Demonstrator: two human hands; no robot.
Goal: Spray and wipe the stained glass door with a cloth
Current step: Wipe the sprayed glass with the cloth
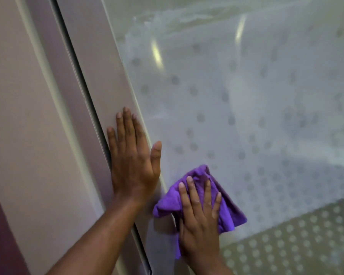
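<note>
The glass door (pixel 246 96) fills the right of the head view; its pane is frosted with a pattern of dots and shows cloudy smears and streaks near the top. A purple cloth (pixel 230 213) lies bunched against the lower left of the pane. My right hand (pixel 199 221) presses flat on the cloth with its fingers spread. My left hand (pixel 133 157) lies flat and open on the door's pale frame (pixel 107 86), thumb reaching onto the glass edge. No spray bottle is in view.
A dark gap (pixel 77 76) runs between the door frame and the pale wall panel (pixel 18 96) on the left. The lower right corner of the pane (pixel 306 239) looks greener, with light dots.
</note>
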